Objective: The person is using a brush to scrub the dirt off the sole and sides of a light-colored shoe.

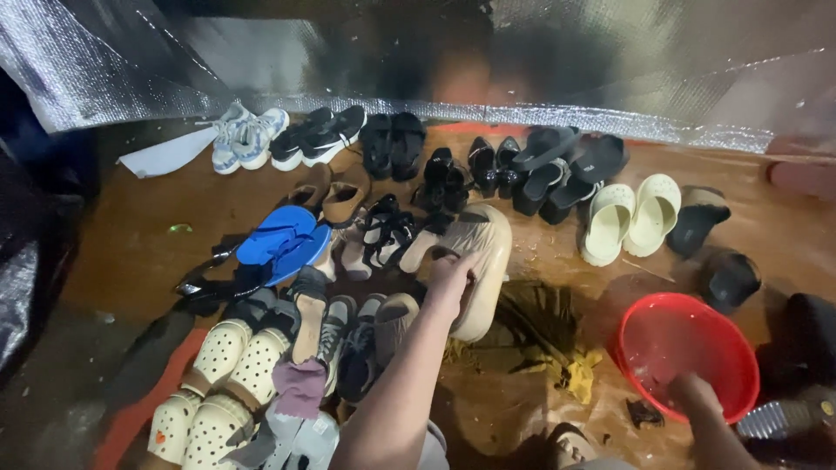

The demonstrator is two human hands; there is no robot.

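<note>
Forearm and left hand (451, 278) reach up the floor (139, 252); the grip closes over the near edge of a beige clog (482, 261). Its long axis runs away from the grip, slightly tilted, far end toward the black sandals (444, 178). Left of the grip lie blue flip-flops (283, 239); behind it, perforated cream clogs (218, 383). A firm hold on the rim, judged best, keeps the clog from sliding. Right hand (692, 392) rests at the red basin (684, 352); whether its grip is closed cannot be told.
</note>
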